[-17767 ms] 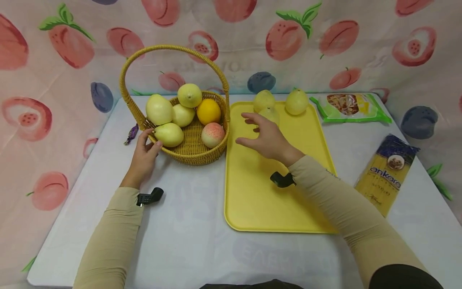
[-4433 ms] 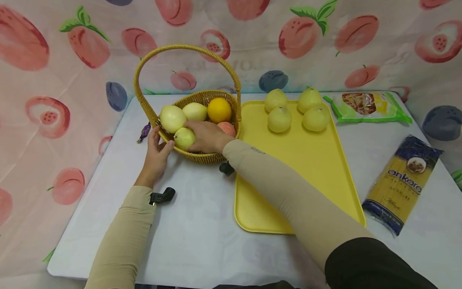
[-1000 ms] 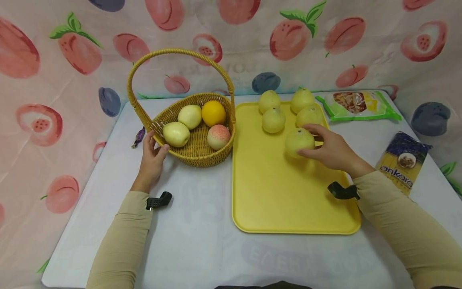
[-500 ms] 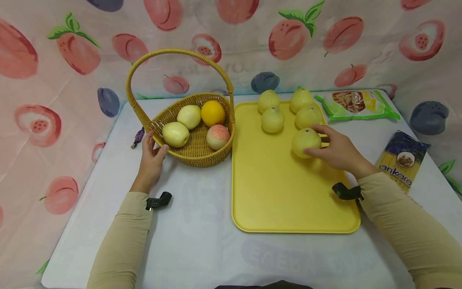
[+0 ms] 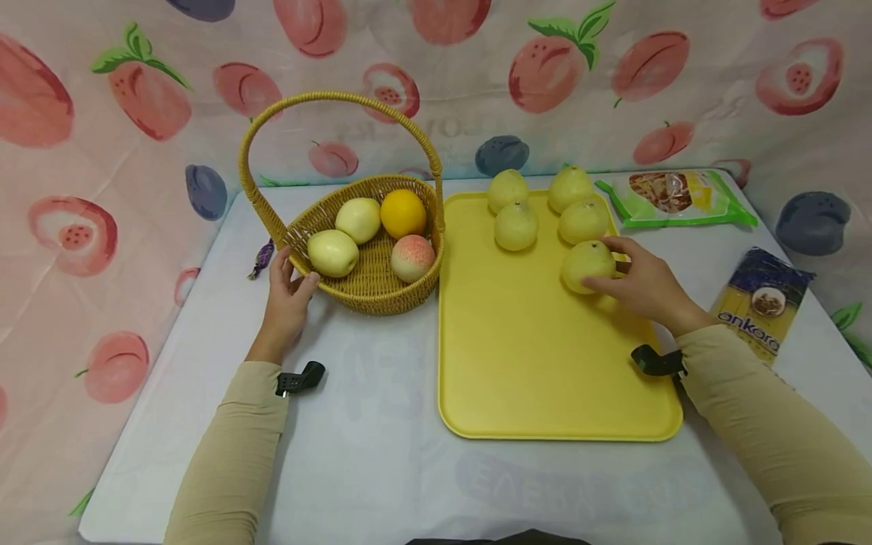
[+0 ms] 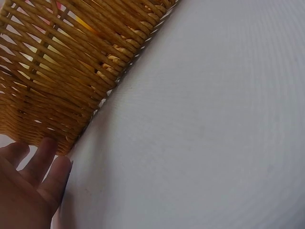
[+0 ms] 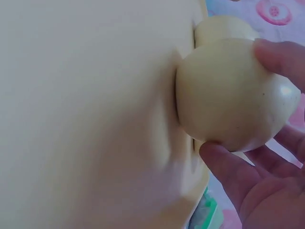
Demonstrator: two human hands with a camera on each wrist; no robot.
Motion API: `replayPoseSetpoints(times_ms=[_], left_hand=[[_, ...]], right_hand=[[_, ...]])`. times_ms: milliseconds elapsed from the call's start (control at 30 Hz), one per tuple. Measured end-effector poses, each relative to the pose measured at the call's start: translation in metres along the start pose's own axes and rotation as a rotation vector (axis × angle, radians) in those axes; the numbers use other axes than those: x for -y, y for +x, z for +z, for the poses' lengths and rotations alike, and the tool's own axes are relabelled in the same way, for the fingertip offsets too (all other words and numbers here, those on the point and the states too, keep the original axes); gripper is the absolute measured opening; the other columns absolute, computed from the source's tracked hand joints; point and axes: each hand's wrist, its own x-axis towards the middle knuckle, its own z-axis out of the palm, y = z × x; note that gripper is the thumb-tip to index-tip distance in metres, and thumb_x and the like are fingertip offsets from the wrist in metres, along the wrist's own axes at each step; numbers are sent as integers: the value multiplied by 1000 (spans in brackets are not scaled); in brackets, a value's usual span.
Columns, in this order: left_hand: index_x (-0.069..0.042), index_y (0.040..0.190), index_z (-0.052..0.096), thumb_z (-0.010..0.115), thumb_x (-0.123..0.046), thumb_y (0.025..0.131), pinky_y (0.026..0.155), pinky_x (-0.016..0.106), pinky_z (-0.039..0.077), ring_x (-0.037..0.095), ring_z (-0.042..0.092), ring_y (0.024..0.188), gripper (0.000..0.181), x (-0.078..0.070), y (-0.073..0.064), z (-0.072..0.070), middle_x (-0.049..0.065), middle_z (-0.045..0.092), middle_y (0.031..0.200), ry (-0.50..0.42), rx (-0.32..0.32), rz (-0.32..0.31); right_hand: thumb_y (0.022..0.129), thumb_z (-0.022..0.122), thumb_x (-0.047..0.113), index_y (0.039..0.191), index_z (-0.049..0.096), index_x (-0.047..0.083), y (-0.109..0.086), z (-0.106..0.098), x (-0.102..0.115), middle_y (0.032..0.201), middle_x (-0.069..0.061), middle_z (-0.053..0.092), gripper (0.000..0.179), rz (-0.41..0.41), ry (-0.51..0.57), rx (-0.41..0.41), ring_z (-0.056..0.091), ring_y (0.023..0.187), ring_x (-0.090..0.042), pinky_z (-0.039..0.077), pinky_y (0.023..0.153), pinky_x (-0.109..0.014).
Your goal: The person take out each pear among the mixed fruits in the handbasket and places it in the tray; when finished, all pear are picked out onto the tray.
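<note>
In the head view, my right hand (image 5: 643, 284) pinches a pale yellow-green pear (image 5: 587, 266) between thumb and fingers at the right side of the yellow tray (image 5: 538, 363). The right wrist view shows this pear (image 7: 228, 95) at the tray surface, my fingers (image 7: 233, 169) around its side. Several more pears (image 5: 515, 225) stand at the tray's back. My left hand (image 5: 284, 306) rests against the left rim of the wicker basket (image 5: 381, 303), its fingertips touching the outer wall in the left wrist view. Inside the basket are two pale pears (image 5: 332, 253), an orange (image 5: 403, 214) and a peach (image 5: 412, 259).
The basket's tall handle (image 5: 341, 97) arches over the fruit. A green snack bag (image 5: 674, 200) lies behind the tray's right corner, and a pasta packet (image 5: 763, 303) lies right of it. A purple wrapped candy (image 5: 261, 260) is left of the basket.
One pear has gone from basket to tray since several seconds ago. In the last second my right hand has shifted the pear slightly rightward, next to the back pears. My left hand stays at the basket.
</note>
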Motion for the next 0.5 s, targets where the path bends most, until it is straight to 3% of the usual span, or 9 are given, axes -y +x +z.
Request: replayPoseSetpoints(times_ms=[200, 500], left_hand=[[-22, 160, -3, 47, -20, 105, 113, 48, 27, 34, 29, 142, 74, -3, 0, 2, 8, -2, 167, -18, -7, 2], [-22, 160, -4, 47, -20, 106, 114, 48, 26, 34, 28, 143, 74, -2, -1, 2, 8, -1, 167, -15, -3, -5]], right_hand=[[91, 71, 48, 156, 28, 1, 4, -1, -4, 152, -29, 36, 91, -14, -29, -67, 39, 134, -50, 40, 101, -61], [92, 71, 45, 154, 30, -1, 6, 0, -4, 150, -29, 38, 88, -25, -56, -90, 40, 131, -50, 39, 100, -62]])
